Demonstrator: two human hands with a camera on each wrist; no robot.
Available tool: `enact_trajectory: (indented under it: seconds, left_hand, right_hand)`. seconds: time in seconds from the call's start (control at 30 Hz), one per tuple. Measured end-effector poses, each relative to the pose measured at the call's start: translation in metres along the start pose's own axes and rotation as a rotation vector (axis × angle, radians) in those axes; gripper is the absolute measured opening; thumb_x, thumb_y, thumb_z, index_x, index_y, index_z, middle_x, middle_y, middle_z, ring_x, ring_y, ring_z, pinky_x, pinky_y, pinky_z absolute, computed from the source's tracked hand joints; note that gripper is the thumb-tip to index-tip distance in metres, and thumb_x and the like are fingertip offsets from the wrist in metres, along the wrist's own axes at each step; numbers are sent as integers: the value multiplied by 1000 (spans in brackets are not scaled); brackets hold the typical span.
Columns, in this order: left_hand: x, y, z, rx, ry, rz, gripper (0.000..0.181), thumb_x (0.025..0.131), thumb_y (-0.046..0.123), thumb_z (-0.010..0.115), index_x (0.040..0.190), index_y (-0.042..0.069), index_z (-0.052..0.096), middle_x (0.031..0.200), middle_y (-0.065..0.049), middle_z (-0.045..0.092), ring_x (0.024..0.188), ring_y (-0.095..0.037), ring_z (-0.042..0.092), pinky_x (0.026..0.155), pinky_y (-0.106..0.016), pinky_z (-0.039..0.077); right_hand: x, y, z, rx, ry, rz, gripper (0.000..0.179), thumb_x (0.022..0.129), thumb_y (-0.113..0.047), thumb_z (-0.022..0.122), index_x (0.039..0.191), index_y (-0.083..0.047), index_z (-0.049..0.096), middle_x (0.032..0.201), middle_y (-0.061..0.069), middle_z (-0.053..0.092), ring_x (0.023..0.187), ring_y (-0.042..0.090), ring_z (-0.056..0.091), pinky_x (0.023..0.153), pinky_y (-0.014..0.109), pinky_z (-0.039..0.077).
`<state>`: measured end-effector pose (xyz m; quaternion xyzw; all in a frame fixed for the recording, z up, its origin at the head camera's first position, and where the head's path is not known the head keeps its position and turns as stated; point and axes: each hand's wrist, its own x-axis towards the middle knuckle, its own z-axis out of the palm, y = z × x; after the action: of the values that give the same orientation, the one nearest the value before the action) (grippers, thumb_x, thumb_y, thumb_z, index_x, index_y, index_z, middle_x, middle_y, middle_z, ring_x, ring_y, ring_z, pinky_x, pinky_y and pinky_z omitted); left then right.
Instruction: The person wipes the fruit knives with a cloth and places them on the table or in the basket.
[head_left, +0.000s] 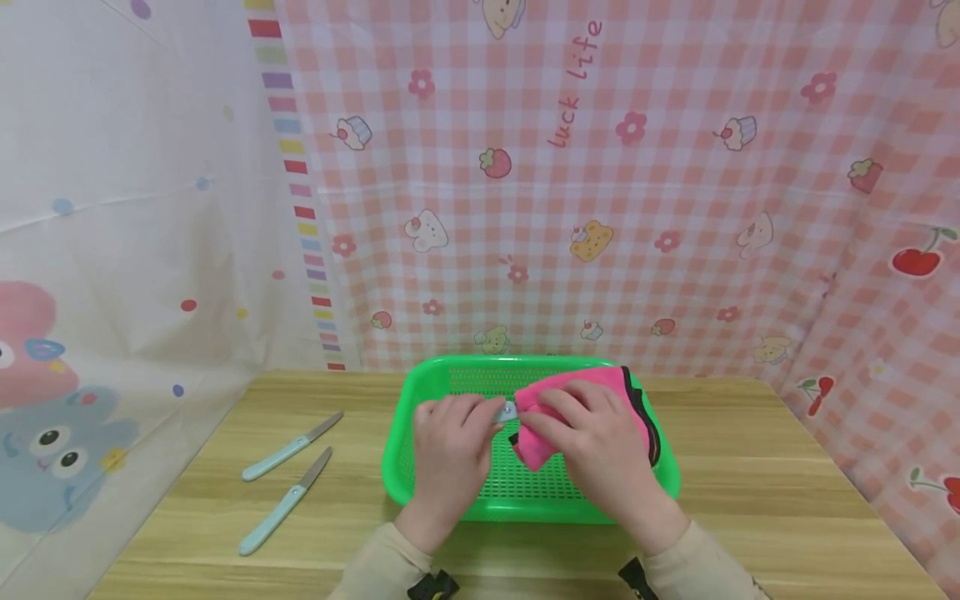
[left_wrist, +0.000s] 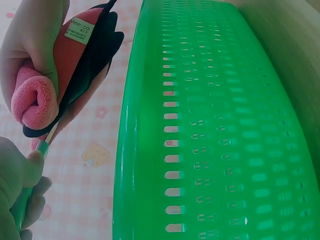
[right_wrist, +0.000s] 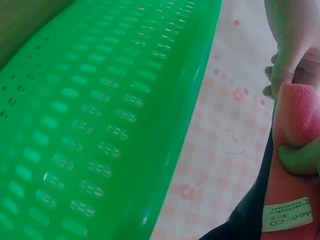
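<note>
Left hand (head_left: 450,442) grasped a knife (head_left: 507,412) by its light-blue handle; right hand (head_left: 600,437) clutched a pink cloth (head_left: 532,450) with black edging, folded about the blade, most of which was hidden. Both hands, knife and cloth were over the green basket (head_left: 525,510), which had slotted walls and sat on the wood-grain surface (head_left: 750,467). White label (left_wrist: 79,31) showed on the cloth in the wrist views. Two more knives, far one (head_left: 292,447) and near one (head_left: 287,507), lay left of the basket, side by side and apart, handles toward the person, blades pointing away. Pink checked curtain (head_left: 465,275) hung behind.
</note>
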<state>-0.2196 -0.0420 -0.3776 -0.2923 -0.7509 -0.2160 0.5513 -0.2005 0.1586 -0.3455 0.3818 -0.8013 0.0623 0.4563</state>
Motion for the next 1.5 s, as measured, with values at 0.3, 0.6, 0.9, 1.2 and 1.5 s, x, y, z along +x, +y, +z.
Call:
enact_trajectory:
  seconds: [0.3, 0.6, 0.9, 1.2, 1.5]
  left_hand:
    - [-1, 0, 0, -2, 15, 6, 24, 98, 29, 58, 97, 12, 74, 83, -1, 67, 72, -19, 63, 67, -40, 42]
    - [-1, 0, 0, -21, 15, -6, 23, 97, 29, 60, 97, 11, 74, 83, -1, 67, 71, -18, 62, 67, -40, 42]
    - [-2, -2, -2, -44, 8, -23, 18, 93, 26, 64, 96, 11, 73, 83, -1, 67, 73, -19, 63, 69, -41, 42]
    - [-2, -9, -5, -46, -31, -43, 17, 85, 21, 71, 98, 10, 72, 83, -2, 67, 74, -20, 64, 69, -43, 41]
    - [-2, -11, -6, -40, -57, -39, 16, 85, 21, 72, 98, 11, 72, 83, -1, 67, 76, -20, 63, 70, -43, 42]
  right_hand:
    - [-4, 6, -2, 8, 14, 31, 41, 71, 9, 76, 100, -19, 76, 100, 1, 68, 93, 29, 61, 76, 44, 52]
    - [-12, 16, -4, 4, 19, 77, 44, 69, 14, 72, 97, -20, 76, 98, 1, 68, 95, 29, 61, 72, 47, 51]
    - [-23, 28, -12, 13, -2, 148, 51, 68, 19, 63, 99, -20, 76, 102, 1, 69, 101, 30, 60, 74, 51, 48]
    - [-36, 47, -29, -10, 16, 216, 55, 68, 20, 59, 106, -15, 76, 105, 7, 69, 99, 36, 60, 78, 55, 48]
    - [-49, 55, -37, 5, 60, 295, 58, 64, 23, 60, 107, -12, 75, 110, 13, 68, 97, 39, 56, 78, 59, 45]
